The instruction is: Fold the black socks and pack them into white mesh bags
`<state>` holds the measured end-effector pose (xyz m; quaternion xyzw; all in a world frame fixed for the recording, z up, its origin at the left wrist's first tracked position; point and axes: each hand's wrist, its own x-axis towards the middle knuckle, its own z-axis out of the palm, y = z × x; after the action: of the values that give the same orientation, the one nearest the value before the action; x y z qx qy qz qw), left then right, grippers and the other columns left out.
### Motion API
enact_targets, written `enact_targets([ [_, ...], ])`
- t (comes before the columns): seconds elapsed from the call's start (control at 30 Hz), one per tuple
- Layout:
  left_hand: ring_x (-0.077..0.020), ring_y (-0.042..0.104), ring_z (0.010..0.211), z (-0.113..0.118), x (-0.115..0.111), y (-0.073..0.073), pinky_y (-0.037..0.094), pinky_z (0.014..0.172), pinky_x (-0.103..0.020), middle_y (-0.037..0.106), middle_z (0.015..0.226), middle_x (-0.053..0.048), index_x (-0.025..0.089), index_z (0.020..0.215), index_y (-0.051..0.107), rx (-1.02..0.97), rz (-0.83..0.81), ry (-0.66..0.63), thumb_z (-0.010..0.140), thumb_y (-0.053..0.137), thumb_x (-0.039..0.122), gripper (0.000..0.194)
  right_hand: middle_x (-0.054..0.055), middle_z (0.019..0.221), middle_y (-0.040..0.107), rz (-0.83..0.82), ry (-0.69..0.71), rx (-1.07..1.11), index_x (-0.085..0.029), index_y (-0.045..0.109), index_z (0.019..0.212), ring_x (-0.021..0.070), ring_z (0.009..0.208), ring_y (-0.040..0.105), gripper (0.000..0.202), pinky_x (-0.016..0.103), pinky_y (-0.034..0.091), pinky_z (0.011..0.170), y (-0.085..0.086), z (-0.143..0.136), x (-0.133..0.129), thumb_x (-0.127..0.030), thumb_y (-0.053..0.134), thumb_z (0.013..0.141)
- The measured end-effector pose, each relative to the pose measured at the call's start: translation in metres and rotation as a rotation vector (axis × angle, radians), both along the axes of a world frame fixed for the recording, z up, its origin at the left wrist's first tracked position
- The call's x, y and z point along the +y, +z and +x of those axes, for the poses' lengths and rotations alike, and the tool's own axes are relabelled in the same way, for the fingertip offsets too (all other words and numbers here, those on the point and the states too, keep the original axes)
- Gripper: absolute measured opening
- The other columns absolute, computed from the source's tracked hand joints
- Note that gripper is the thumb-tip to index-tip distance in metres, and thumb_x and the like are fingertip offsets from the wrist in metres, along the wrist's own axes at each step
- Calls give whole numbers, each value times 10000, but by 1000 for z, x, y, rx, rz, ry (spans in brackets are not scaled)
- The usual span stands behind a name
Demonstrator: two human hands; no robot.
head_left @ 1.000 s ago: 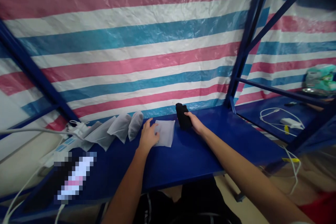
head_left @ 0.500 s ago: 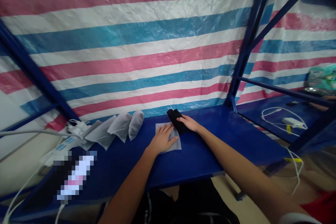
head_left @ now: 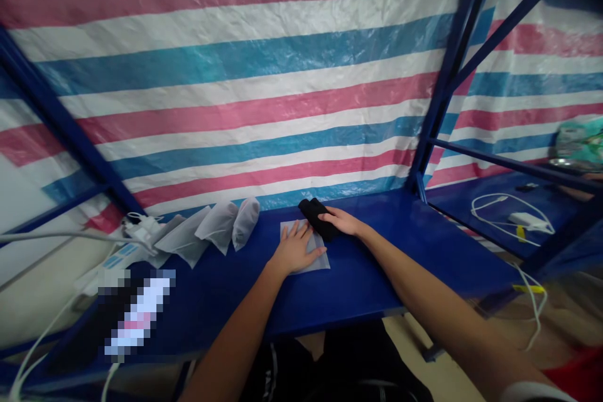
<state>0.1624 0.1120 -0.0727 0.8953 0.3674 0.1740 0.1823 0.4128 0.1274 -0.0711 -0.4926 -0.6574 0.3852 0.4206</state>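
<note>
My left hand [head_left: 296, 254] lies flat with spread fingers on a frosted translucent plastic bag [head_left: 321, 260], pressing it against the blue tabletop [head_left: 377, 276]. Just right of it, my right hand [head_left: 343, 221] is closed over a dark rolled-up bundle of black cloth [head_left: 313, 208]. The near end of this roll touches or overlaps the bag's upper right part. What exactly the cloth is cannot be made out. To the left, several frosted bags with something inside stand in a slanted row, the nearest filled bag [head_left: 245, 223] being plump and pale.
A power strip [head_left: 120, 256] with plugs and cables sits at the left end. In front of it lies a pixelated phone-like object [head_left: 141, 314]. Blue metal posts [head_left: 436, 94] frame the table, and a striped plastic sheet [head_left: 264, 100] hangs behind. A white charger [head_left: 532, 222] lies on the neighbouring surface.
Almost nothing has moved; the view has shifted slightly. Both hands keep their places, the left on the bag and the right on the black roll.
</note>
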Motion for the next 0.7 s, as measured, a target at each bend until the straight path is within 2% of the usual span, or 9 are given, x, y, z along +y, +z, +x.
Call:
enact_targets([
  [0.13, -453, 141, 1651, -2, 0, 1, 1, 1313, -677, 370, 1735, -118, 294, 1639, 468, -3, -7, -14, 926, 591, 783, 873, 63, 1159, 796, 28, -19, -51, -224, 758, 1227, 289, 1042, 721, 441, 411, 558, 933, 1, -1, 2, -536, 652, 934],
  [0.27, -443, 139, 1653, -3, 1, 1, -8, 1321, -657, 326, 1754, -118, 282, 1654, 439, 37, 12, -15, 931, 570, 789, 893, 62, 1128, 805, 24, 4, -78, -213, 768, 1207, 294, 1007, 729, 434, 415, 559, 920, 4, 2, 2, -532, 634, 945],
  [0.5, -442, 150, 1651, -2, 3, 1, 15, 1311, -679, 349, 1741, -142, 280, 1632, 470, 26, -12, -9, 937, 595, 750, 849, 51, 1139, 807, 47, 27, -53, -228, 787, 1216, 301, 1035, 728, 427, 425, 561, 945, 5, 6, -1, -520, 680, 923],
  [0.7, -385, 168, 1659, -4, 2, 10, 75, 1310, -687, 338, 1753, -96, 308, 1633, 458, 141, 16, -5, 1054, 471, 554, 630, 67, 1105, 799, -25, 63, -12, -175, 768, 1198, 259, 946, 712, 463, 347, 532, 853, 2, 6, 5, -528, 653, 921],
])
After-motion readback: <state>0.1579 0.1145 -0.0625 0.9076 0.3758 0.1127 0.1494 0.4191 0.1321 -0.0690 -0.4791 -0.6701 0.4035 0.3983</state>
